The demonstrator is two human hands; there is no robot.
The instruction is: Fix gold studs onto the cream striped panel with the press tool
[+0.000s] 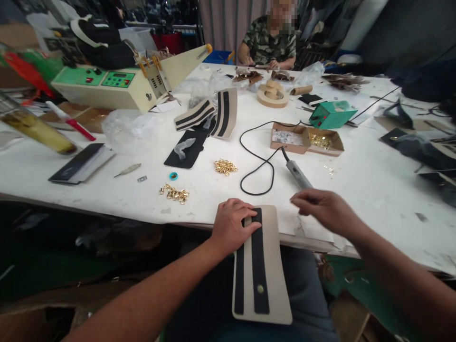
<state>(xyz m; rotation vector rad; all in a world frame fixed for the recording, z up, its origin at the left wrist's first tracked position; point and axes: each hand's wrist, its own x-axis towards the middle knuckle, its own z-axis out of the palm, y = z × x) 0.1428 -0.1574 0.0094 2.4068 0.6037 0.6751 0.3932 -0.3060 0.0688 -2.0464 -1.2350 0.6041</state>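
A beige panel with two black strips lies partly on the table edge and partly over my lap. My left hand grips its upper part, thumb and fingers bent on the black strips. One strip carries a small round gold-coloured fitting near its lower end. To the right of the panel, my right hand hovers above the table with its fingers pinched together; whatever is between them is too small to make out. Just beyond that hand is a grey corded pen-like tool, its lower end hidden behind the fingers.
Gold-coloured hardware lies in two piles. Farther back are a cardboard tray of small parts, a green power box, more striped panels, tape rolls and a cream-coloured machine. A co-worker sits opposite.
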